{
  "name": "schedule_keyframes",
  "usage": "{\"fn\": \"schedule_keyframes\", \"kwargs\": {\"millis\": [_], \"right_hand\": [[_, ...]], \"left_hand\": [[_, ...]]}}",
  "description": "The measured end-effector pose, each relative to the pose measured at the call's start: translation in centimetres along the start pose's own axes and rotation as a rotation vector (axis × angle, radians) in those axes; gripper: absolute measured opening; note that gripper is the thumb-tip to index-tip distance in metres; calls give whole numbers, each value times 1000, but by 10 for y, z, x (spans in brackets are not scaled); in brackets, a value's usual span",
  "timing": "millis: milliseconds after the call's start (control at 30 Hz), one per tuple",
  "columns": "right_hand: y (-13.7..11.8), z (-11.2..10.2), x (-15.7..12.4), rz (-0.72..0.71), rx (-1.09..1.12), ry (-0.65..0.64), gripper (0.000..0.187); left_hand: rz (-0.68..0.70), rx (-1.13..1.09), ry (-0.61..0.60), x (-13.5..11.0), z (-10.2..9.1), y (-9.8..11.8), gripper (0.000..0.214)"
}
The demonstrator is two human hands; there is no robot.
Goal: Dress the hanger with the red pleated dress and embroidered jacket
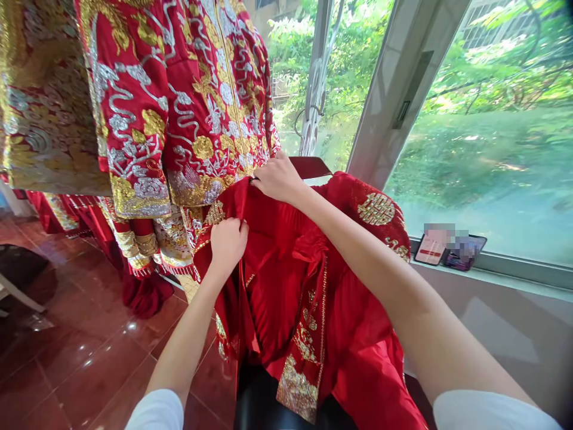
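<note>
A round gold embroidered emblem [376,209] on the glossy red cloth garment [278,280] resembles a double-happiness character; lettering on the pale lit phone screen [428,253] is partly pixelated, too small to read.

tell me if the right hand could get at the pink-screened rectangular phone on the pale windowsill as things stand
Probably yes: nothing seems to stand before the phone, though the right hand must first let go of the red fabric garment with gold embroidery.

Bright windows [487,161], glossy reddish floor [98,370]
</note>
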State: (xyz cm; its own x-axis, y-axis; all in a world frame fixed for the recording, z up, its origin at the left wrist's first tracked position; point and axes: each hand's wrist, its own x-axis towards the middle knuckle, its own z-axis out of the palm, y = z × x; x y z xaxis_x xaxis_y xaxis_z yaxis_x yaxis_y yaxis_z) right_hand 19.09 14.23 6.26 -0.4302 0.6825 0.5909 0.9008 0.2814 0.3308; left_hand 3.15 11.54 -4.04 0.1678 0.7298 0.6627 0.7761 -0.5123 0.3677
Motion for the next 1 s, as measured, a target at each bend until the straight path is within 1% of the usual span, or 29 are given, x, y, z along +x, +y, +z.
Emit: {"fn": "schedule_keyframes", "kwargs": {"millis": [33, 67, 100, 167, 267, 333, 400, 467, 500, 533, 600, 633, 667, 700, 733, 800, 833, 867, 900, 967, 1000], "right_hand": [[0, 0, 0, 2, -3, -2, 35], [0, 0, 0, 6, -6, -4, 35], [0, -1, 0, 13, -13, -6, 34], [0, -2, 0, 24, -29, -17, 34], [1, -3, -2, 19, -48, -21, 35], [4, -1, -3, 10, -48, 3, 35], [6, 1, -4, 13, -37, 25, 34], [8, 2, -5, 17, -34, 17, 32], [8, 2, -6, 16, -41, 3, 31], [7, 2, -7, 13, -52, -16, 29], [7, 0, -8, 4, -65, -42, 26], [7, -1, -9, -3, -57, -39, 25], [7, -1, -10, -8, -36, -28, 25], [8, -2, -11, -9, -5, -11, 25], [9, -2, -12, -7, 35, 8, 25], [8, -1, -14, -9, 146, 62, 26], [6, -1, -16, -4, 206, 104, 26], [2, 0, -19, 17, 258, 164, 26], [-4, 0, -23, 60, 295, 238, 25], [-20, -2, -33, 197, 320, 361, 22], [-28, -3, -37, 269, 327, 377, 21]], "left_hand": [[14, -82, -41, 4, -4, 1, 37], [22, -162, -54, 9, -8, 5, 40], [23, -233, -35, 15, -11, 11, 42], [25, -364, 52, 29, -20, 28, 42], [26, -569, 161, 58, -33, 55, 43], [37, -617, 203, 78, -40, 68, 43], [52, -616, 252, 93, -41, 75, 43], [70, -585, 249, 97, -38, 75, 45], [81, -565, 217, 93, -35, 73, 47], [95, -545, 167, 87, -32, 69, 48], [119, -513, 44, 67, -24, 58, 50], [123, -506, 2, 54, -21, 50, 50], [117, -502, 3, 42, -18, 41, 49], [102, -493, 59, 30, -15, 31, 47], [76, -469, 170, 20, -13, 21, 43], [0, -365, 448, 4, -8, -3, 27], [-48, -305, 541, 0, -6, -16, 21], [-98, -274, 557, -4, -3, -28, 22], [-147, -287, 496, -5, 0, -40, 27], [-219, -414, 255, -6, 6, -62, 34], [-237, -487, 151, -5, 10, -70, 37]]}}
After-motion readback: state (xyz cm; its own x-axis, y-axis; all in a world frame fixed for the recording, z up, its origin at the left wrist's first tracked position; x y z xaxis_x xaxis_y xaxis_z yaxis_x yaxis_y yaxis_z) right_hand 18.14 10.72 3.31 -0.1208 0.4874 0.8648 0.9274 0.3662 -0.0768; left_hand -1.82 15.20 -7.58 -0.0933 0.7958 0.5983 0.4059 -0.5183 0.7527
